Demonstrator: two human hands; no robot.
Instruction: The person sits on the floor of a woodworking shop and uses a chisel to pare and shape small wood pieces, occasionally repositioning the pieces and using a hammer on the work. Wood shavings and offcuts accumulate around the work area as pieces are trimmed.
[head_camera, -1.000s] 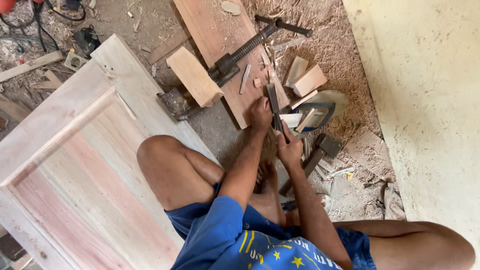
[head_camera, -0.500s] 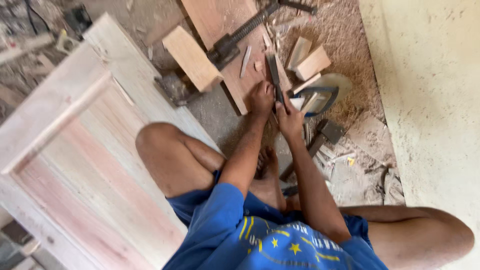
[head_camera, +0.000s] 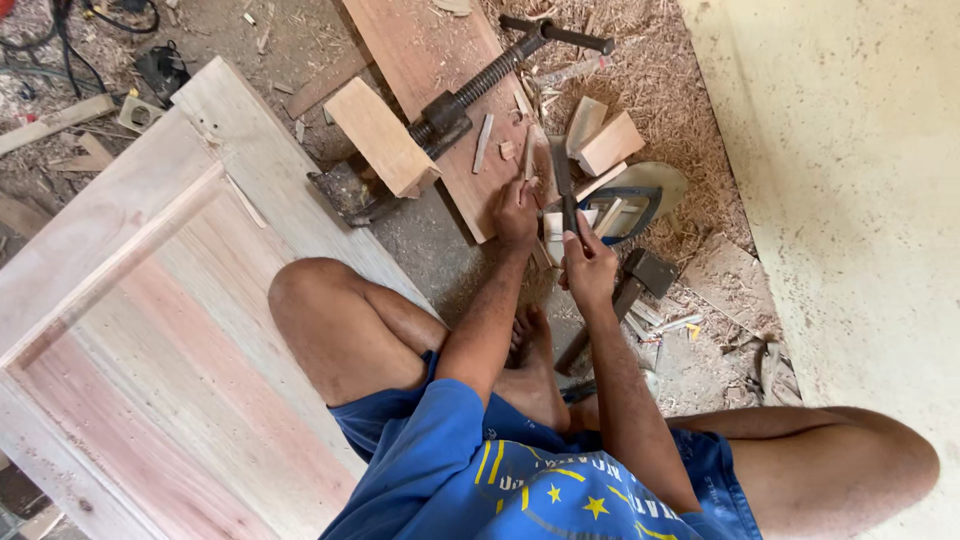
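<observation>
person sat on the floor (head_camera: 440, 240), legs folded. right hand (head_camera: 588, 268) was clenched round the handle of a dark chisel (head_camera: 562, 180), blade pointing away over a reddish plank (head_camera: 440, 90). left hand (head_camera: 516, 208) lay on the plank's near edge just beside the blade, fingers curled down; what they gripped could not be told. a screw clamp (head_camera: 480, 90) held a pale wood block (head_camera: 380, 135) to the plank. hammer (head_camera: 630, 290) lay near the right wrist. panelled door (head_camera: 150, 330) lay to the left. sawdust around.
</observation>
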